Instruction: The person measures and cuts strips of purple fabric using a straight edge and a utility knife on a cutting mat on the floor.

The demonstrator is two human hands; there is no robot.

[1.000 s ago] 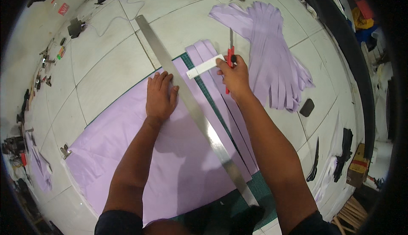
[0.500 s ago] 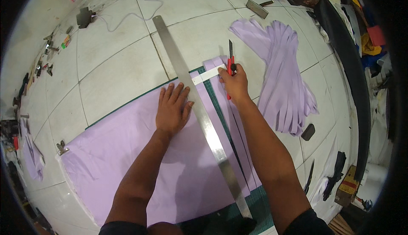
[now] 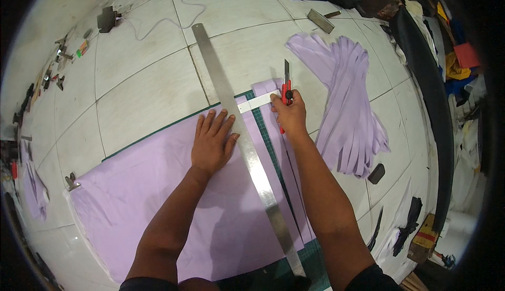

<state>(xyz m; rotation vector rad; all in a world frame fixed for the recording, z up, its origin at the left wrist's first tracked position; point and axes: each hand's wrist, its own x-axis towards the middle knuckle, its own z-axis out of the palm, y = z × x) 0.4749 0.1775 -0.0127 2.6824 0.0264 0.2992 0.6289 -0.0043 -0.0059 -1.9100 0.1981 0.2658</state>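
A lilac fabric sheet (image 3: pixel 158 196) lies spread over a green cutting mat (image 3: pixel 315 262). Across it, slanting away from me, rests a long steel ruler (image 3: pixel 258 180). My left hand (image 3: pixel 212 142) is open, pressed flat on the fabric with its thumb at the ruler's left edge. My right hand (image 3: pixel 290 114) grips a red utility knife (image 3: pixel 286 87), its blade pointing away from me. The same hand pinches the right end of a short white strip (image 3: pixel 258 102), whose other end meets the ruler. Narrow cut lilac strips (image 3: pixel 279 143) lie beneath that hand, beside an exposed line of mat.
To the right, a bundle of long lilac strips (image 3: pixel 347 96) lies on the tiled floor near a dark block (image 3: pixel 376 173). A metal clip (image 3: pixel 72 183) grips the fabric's left corner. Farther off are a metal block (image 3: pixel 321 21) and a cable (image 3: pixel 158 30).
The whole view has shifted slightly, so everything appears a little lower. Both hands, the ruler, the white strip and the fabric keep about the same places relative to one another.
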